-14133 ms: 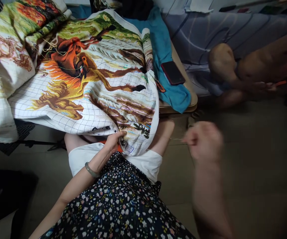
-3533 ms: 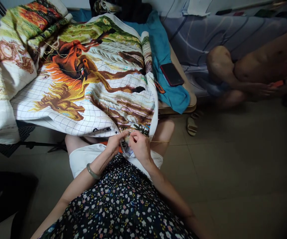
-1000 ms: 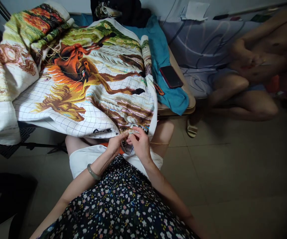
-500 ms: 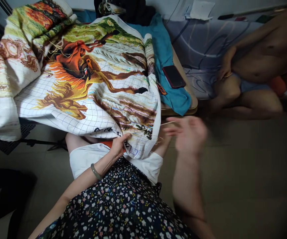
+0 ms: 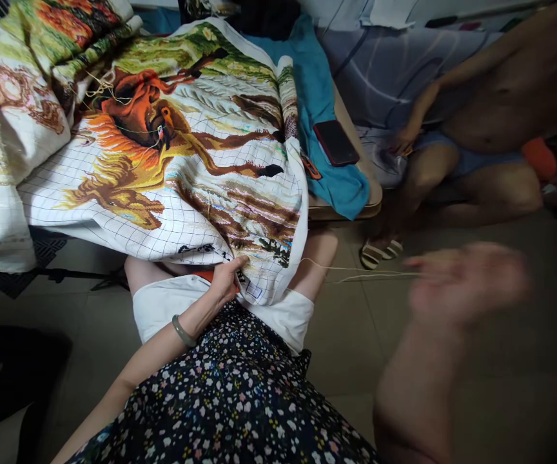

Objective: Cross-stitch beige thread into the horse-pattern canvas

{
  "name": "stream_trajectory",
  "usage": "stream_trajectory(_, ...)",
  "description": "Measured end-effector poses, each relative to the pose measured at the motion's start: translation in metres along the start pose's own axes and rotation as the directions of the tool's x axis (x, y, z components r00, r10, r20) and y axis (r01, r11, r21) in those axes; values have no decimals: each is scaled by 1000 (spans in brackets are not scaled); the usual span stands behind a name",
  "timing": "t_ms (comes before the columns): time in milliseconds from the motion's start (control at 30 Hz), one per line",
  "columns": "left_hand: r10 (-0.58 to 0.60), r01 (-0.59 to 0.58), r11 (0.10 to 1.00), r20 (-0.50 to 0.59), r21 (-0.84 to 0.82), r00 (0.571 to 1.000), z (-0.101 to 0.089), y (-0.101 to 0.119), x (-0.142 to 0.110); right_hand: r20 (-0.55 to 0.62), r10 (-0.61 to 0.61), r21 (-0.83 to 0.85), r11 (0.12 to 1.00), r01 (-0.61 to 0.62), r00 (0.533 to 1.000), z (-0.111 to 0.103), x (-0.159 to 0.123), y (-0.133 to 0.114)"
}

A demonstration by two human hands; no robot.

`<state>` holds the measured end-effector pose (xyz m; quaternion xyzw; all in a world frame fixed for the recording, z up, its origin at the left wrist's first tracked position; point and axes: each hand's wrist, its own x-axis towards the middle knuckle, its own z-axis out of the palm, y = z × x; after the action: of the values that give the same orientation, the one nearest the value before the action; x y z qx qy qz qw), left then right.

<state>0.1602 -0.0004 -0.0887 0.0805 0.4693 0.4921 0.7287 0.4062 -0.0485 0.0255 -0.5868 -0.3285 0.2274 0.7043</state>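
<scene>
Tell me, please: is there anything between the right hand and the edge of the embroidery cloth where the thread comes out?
Nothing visible. The right hand is out to the side, and only the thread crosses the open gap to the cloth, above bare floor.

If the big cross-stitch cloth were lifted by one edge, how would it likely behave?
Probably floppy: the cross-stitch cloth drapes in folds over the table edge and bunches where the left hand pinches it. Likely fairly heavy for fabric, being large and densely stitched. It would likely drag the thread that the blurred right hand pulls.
</scene>
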Motion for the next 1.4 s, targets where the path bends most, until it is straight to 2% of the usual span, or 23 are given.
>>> stream_trajectory(33,-6,6,1000,1,1,1000,0,0,-1,68,37,19,999,-38,997,13,-11,8)
stream_trajectory(67,-10,10,1000,2,4,1000,0,1,-1,188,96,0,995,-97,978,28,-25,18)
stream_trajectory(100,-14,14,1000,4,10,1000,0,2,-2,332,168,-64,986,-155,928,44,-40,29)
stream_trajectory(133,-15,15,1000,7,20,1000,1,3,-3,463,240,-160,970,-186,853,59,-56,40)
stream_trajectory(167,-12,11,999,11,32,1000,1,4,-4,555,289,-260,951,-167,780,73,-70,50)
stream_trajectory(200,-7,6,999,17,43,1000,1,4,-5,598,297,-329,938,-110,745,84,-81,58)
stream_trajectory(233,-2,1,999,25,50,1000,2,5,-6,614,290,-379,924,-47,734,92,-89,64)
stream_trajectory(333,2,-4,999,38,50,999,3,5,-7,594,239,-450,890,72,768,101,-94,71)
stream_trajectory(467,-11,9,999,27,45,1000,3,5,-7,598,214,-490,860,142,772,100,-87,68)
stream_trajectory(700,-22,22,999,6,47,1000,4,6,-7,598,163,-511,832,217,785,105,-87,66)
stream_trajectory(867,4,-4,999,7,52,1000,4,5,-7,578,182,-599,757,262,796,109,-88,64)
stream_trajectory(1033,29,-30,999,17,34,999,5,5,-8,504,228,-669,713,209,833,113,-95,61)
stream_trajectory(1200,-46,45,998,7,41,999,9,9,-9,497,265,-615,779,120,826,113,-104,68)
stream_trajectory(1400,-100,100,994,-15,52,995,12,12,-9,439,318,-511,858,-57,840,115,-113,78)
